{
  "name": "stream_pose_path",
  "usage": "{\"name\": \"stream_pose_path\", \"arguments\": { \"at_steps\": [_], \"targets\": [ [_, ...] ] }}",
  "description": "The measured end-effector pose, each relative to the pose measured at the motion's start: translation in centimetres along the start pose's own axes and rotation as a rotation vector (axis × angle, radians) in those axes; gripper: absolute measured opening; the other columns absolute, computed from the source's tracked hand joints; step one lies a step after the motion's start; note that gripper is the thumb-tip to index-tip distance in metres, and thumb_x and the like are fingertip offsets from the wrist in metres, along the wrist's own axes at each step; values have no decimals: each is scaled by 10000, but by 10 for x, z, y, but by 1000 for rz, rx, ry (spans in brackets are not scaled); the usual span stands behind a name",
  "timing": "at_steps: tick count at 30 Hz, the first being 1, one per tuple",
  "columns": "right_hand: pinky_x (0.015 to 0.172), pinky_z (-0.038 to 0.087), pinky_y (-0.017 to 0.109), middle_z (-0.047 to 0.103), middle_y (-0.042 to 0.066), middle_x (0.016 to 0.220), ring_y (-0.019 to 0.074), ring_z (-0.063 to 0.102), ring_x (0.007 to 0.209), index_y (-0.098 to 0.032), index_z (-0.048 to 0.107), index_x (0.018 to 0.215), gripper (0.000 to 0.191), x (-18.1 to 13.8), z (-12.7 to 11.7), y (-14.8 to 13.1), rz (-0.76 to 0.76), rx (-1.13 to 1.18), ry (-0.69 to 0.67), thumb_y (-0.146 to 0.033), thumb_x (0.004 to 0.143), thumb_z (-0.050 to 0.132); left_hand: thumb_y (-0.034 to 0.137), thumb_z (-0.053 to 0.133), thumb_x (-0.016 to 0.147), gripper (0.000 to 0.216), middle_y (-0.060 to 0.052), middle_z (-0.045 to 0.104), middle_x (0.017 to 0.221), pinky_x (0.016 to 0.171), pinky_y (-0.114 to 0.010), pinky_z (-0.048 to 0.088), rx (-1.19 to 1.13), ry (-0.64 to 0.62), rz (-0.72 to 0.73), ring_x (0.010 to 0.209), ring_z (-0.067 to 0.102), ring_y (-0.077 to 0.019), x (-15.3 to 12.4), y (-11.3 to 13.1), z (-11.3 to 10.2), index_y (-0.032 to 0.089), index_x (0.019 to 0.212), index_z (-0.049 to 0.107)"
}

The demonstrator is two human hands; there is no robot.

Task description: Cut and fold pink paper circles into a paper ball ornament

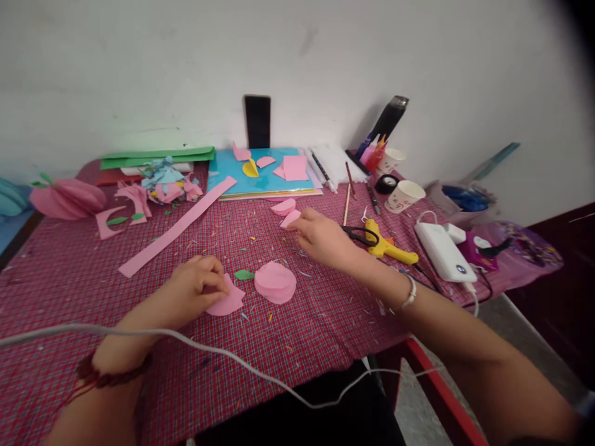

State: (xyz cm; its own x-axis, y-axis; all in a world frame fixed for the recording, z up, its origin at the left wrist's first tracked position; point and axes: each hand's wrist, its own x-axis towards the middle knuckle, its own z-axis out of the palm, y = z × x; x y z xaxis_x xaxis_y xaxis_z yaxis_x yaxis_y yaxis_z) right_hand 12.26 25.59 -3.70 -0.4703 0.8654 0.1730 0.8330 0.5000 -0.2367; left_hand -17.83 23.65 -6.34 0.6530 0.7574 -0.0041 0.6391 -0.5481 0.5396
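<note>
My left hand (pixel 198 286) is closed on a folded pink paper piece (pixel 226 301) lying on the red checked tablecloth (pixel 93 297). A stack of pink paper circles (pixel 275 282) sits just to its right, with a small green paper leaf (pixel 243 274) beside it. My right hand (pixel 323 238) reaches forward and pinches a folded pink half-circle (pixel 290 219); another folded pink piece (pixel 283 206) lies just beyond it.
A long pink paper strip (pixel 176 227) lies diagonally at left. Black scissors (pixel 360 234), a yellow glue gun (pixel 388 246), a white power bank (pixel 444 251), paper cups (pixel 403 196) and pens lie at right. Coloured paper sheets (pixel 264 176) sit at the back; a white cable (pixel 209 350) crosses near me.
</note>
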Motion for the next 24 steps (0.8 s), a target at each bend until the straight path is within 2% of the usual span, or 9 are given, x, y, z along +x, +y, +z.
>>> {"name": "stream_pose_path", "arguments": {
  "at_steps": [3,5,8,10,13,16,18,20,24],
  "targets": [
    [811,380,354,566,124,1121,246,517,969,-211,589,1249,419,21,8,27,-2,-202,29,-83,888,418,221,541,790,214,-23,598,795,781,-341,375,14,3,-13,820,531,-191,-1,1,1,229,636,690],
    [811,367,360,564,129,1143,258,505,986,-217,601,1239,384,32,14,38,-44,-259,28,-115,912,429,224,539,790,217,-21,595,786,777,-339,378,12,2,-14,808,530,-186,0,2,1,224,622,676],
    [809,353,366,594,136,1042,262,505,961,-171,685,1043,256,42,18,46,-64,-285,52,-168,934,454,238,538,792,226,-16,588,745,742,-326,392,-42,40,-17,761,533,-177,2,8,-5,217,602,658],
    [794,354,355,605,118,941,241,515,904,-153,690,897,229,45,16,43,-52,-227,109,-175,935,465,276,547,806,220,-15,593,739,724,-315,408,-136,148,-59,747,544,-176,3,15,-11,210,621,648],
    [706,365,302,581,59,796,179,520,768,-156,618,736,211,42,11,24,-1,35,234,-156,909,496,356,563,833,236,-10,603,726,684,-294,424,-333,396,-215,716,553,-170,3,30,-17,201,665,621],
    [600,331,262,522,1,679,133,481,643,-179,508,640,215,30,9,-8,12,293,276,-123,845,543,389,571,852,203,-17,647,792,703,-284,458,-624,575,-318,762,593,-172,5,43,-9,204,813,647],
    [580,312,257,499,-13,655,124,465,624,-187,469,626,225,21,10,-31,-23,356,273,-127,818,570,409,568,862,241,-36,668,897,762,-317,493,-883,596,-274,812,631,-181,9,50,3,212,986,631],
    [590,315,260,506,-7,672,127,468,644,-189,458,626,229,13,11,-50,-73,372,258,-139,808,589,435,549,873,316,-52,664,948,761,-353,517,-1073,527,-220,789,649,-183,13,55,16,215,1098,587],
    [593,310,268,505,0,682,128,453,651,-189,446,618,246,6,12,-72,-145,380,208,-148,816,586,359,646,812,313,-37,659,890,683,-311,527,-1135,475,-274,741,638,-161,18,65,28,193,1069,582]
  ]
}}
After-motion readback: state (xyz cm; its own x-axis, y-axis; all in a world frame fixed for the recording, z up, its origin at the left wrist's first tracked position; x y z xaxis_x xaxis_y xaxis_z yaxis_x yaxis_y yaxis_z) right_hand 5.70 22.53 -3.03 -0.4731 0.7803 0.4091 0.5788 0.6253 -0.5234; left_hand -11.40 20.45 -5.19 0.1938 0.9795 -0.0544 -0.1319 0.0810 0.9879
